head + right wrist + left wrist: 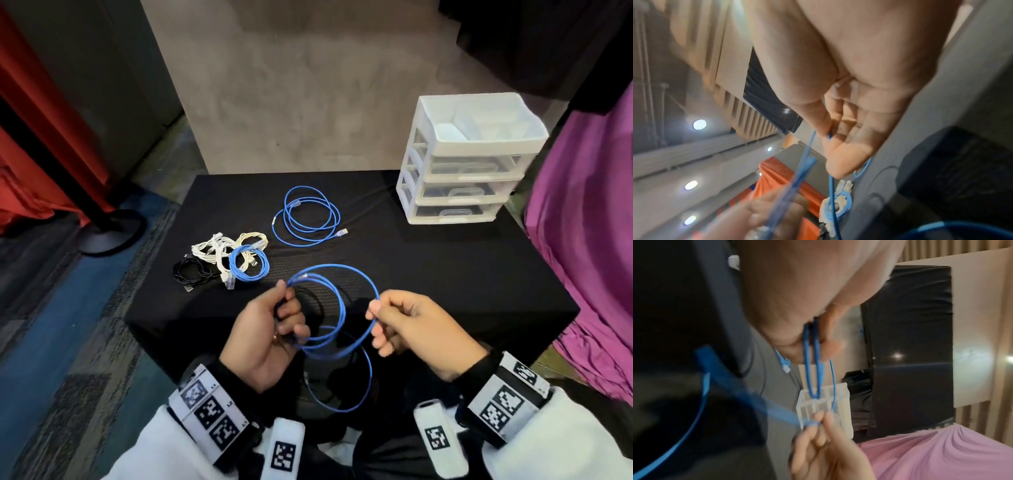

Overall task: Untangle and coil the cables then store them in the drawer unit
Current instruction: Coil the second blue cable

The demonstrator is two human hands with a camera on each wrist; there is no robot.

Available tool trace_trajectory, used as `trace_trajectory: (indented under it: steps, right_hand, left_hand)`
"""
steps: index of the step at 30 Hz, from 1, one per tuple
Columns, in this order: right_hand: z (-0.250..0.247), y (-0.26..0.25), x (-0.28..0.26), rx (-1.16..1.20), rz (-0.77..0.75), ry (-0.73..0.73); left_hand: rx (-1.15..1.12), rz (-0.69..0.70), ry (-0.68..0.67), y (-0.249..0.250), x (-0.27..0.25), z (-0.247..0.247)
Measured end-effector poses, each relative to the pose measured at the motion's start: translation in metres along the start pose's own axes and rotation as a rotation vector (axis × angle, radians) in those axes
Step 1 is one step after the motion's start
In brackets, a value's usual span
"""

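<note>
Not much to read here tbh. The left wristband has tiny "L" something printed next to its black-and-white square marker codes, too small to make out fully. The right wristband only shows marker codes. Nothing legible on the drawer unit or cables.

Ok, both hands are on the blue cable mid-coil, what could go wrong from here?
1. The free tail of the held blue cable hangs below the table edge near the person's lap; it may snag or unwind the loops the left hand holds.
2. The right hand only pinches one strand, so the loop could slip.
3. All three drawers of the drawer unit look closed; opening one with a hand may loosen the coil.
</note>
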State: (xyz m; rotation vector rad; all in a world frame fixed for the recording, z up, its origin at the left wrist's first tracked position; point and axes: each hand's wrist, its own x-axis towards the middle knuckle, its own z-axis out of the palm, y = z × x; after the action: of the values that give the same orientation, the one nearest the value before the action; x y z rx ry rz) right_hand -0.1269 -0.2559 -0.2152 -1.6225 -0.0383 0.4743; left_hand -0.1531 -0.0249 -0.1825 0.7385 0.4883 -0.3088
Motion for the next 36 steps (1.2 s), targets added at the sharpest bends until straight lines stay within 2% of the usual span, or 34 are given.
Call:
trace_trajectory:
  steps: [2,4,6,10,12,14,15,18,20,24,27,29,31,34,36]
  right_hand:
    - [0.007,-0.006,-0.001,0.146,-0.031,0.015]
    - [0.011,-0.01,-0.002,0.196,-0.085,0.043]
    - [0.015,-0.012,-0.004,0.207,-0.116,0.055]
    - [0.021,-0.009,-0.012,0.238,-0.078,-0.061]
    - [0.021,-0.006,-0.015,0.214,-0.02,-0.188]
    - [0.018,-0.003,-0.015,0.079,0.009,-0.268]
    - [0.015,-0.002,-0.014,-0.035,-0.019,-0.258]
    - [0.006,-0.009,-0.012,-0.398,-0.277,-0.021]
    - [0.0,-0.021,-0.013,-0.547,-0.393,-0.006]
    - [0.003,-0.039,-0.01,-0.416,-0.319,-0.238]
    - [0.006,-0.048,-0.007,-0.395,-0.331,-0.312]
    - [0.006,-0.056,-0.008,-0.419,-0.368,-0.259]
    - [-0.001,-0.062,-0.003,-0.4,-0.424,-0.117]
    - [-0.021,-0.068,0.007,-0.223,-0.382,0.097]
    - [-0.029,-0.071,0.007,-0.284,-0.369,0.113]
  left_hand:
    - [0.028,-0.058,0.153,-0.016,0.008,-0.005]
    - [0.148,-0.092,0.281,-0.029,0.011,-0.01]
    - [0.161,-0.111,0.331,-0.035,0.009,-0.008]
    - [-0.121,-0.102,0.259,-0.028,0.005,-0.001]
    - [-0.122,-0.034,0.23,-0.023,0.004,0.0]
    - [-0.074,0.038,0.209,-0.02,0.002,-0.001]
    - [-0.035,0.072,0.195,-0.018,0.0,0.0]
    - [0.187,0.166,0.1,-0.012,-0.012,0.003]
    - [0.334,0.181,-0.008,-0.007,-0.022,0.006]
    - [0.516,0.169,-0.208,0.001,-0.039,0.015]
    - [0.599,0.167,-0.246,0.007,-0.042,0.019]
    - [0.676,0.136,-0.253,0.01,-0.042,0.018]
    - [0.738,0.117,-0.232,0.011,-0.041,0.015]
    - [0.726,0.118,-0.199,0.012,-0.039,0.011]
    - [0.708,0.135,-0.192,0.012,-0.038,0.01]
